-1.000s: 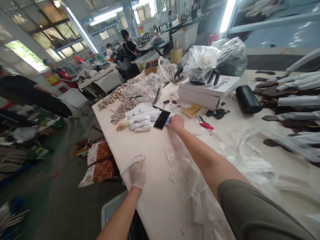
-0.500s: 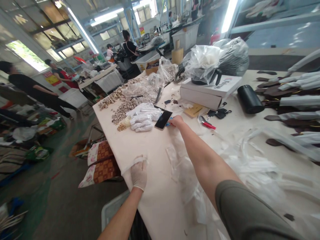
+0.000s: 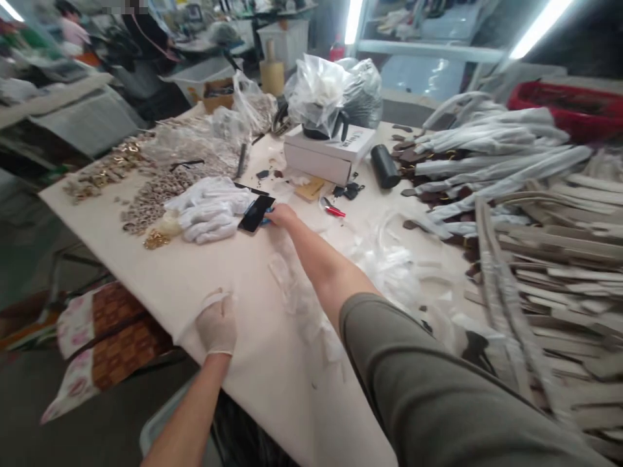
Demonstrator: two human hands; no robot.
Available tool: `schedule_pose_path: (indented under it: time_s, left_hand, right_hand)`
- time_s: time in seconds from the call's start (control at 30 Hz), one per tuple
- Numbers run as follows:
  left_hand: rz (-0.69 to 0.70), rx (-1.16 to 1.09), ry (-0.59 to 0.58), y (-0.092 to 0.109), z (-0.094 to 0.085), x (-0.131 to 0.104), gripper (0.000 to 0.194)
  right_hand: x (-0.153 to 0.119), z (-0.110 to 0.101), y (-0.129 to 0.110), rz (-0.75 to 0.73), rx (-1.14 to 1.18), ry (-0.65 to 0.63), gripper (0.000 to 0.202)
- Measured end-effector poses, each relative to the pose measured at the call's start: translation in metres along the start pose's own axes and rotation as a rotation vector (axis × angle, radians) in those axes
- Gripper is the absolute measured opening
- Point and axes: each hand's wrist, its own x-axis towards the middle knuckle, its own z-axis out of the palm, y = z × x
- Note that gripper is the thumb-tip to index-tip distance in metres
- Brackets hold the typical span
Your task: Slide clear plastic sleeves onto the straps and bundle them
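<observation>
My left hand [image 3: 217, 322], in a pale thin glove, rests at the near left edge of the table with its fingers curled around a thin whitish strip. My bare right hand [image 3: 281, 216] reaches across the table, its fingers closed on a small blue object [image 3: 267, 217] that is mostly hidden. Touching or just left of it lies a dark phone [image 3: 257, 214]. Beside the phone is a pile of white gloves [image 3: 211, 211]. A red-handled tool [image 3: 335, 211] lies to the right of my right hand.
A white box [image 3: 318, 159] bears plastic bags. Next to it stands a black cylinder [image 3: 384, 167]. Small metal parts [image 3: 156, 240] lie at the left, and wrapped straps [image 3: 487, 146] fill the right. A patterned cushion [image 3: 117, 331] sits below the table edge. People stand behind.
The view has swung to the right, so more straps and a red basket show. Both hands keep nearly the same places on the table.
</observation>
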Motion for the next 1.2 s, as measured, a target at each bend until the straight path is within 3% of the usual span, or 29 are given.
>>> schedule_pose_path:
  time_s: [0.1,0.17,0.23,0.33,0.43,0.5,0.57,0.67,0.8,1.03,1.1,1.2]
  left_hand:
    - [0.018,0.025,-0.019,0.000,0.000,0.002,0.054]
    - [0.020,0.034,-0.027,0.001,-0.002,0.002,0.053]
    - [0.011,0.043,-0.022,0.002,-0.004,0.001,0.051]
    - [0.004,0.048,-0.018,0.005,-0.006,0.001,0.049]
    - [0.011,0.037,-0.033,0.008,-0.008,0.001,0.048]
    - [0.010,0.029,-0.040,0.009,-0.010,0.001,0.047]
    - [0.003,0.027,-0.045,0.010,-0.011,0.000,0.047]
    - [-0.011,0.028,-0.058,0.010,-0.011,0.000,0.045]
    - [-0.011,0.031,-0.053,0.010,-0.010,0.001,0.044]
    - [-0.043,0.063,-0.083,0.016,-0.014,0.002,0.047]
    - [-0.049,0.060,-0.078,0.016,-0.016,0.002,0.048]
    - [-0.038,0.064,-0.070,0.015,-0.017,0.001,0.053]
  right_hand:
    - [-0.016,-0.005,0.007,-0.021,0.000,-0.033,0.035]
    - [-0.045,-0.010,0.017,-0.082,0.030,-0.050,0.038]
    - [-0.092,-0.017,0.039,-0.171,0.051,-0.004,0.046]
    - [-0.185,-0.034,0.095,-0.264,-0.012,0.267,0.063]
    - [-0.276,-0.047,0.157,-0.057,-0.158,0.458,0.067]
    - [-0.319,-0.044,0.187,0.111,-0.254,0.438,0.069]
    - [-0.343,-0.031,0.204,0.240,-0.284,0.351,0.071]
    - [-0.346,-0.003,0.206,0.313,-0.268,0.296,0.073]
    - [-0.315,0.021,0.187,0.281,-0.261,0.350,0.073]
    - [-0.251,0.017,0.155,0.212,-0.216,0.292,0.073]
    - [-0.251,0.012,0.146,0.179,-0.173,0.308,0.075]
    - [-0.277,0.010,0.135,0.099,-0.179,0.406,0.076]
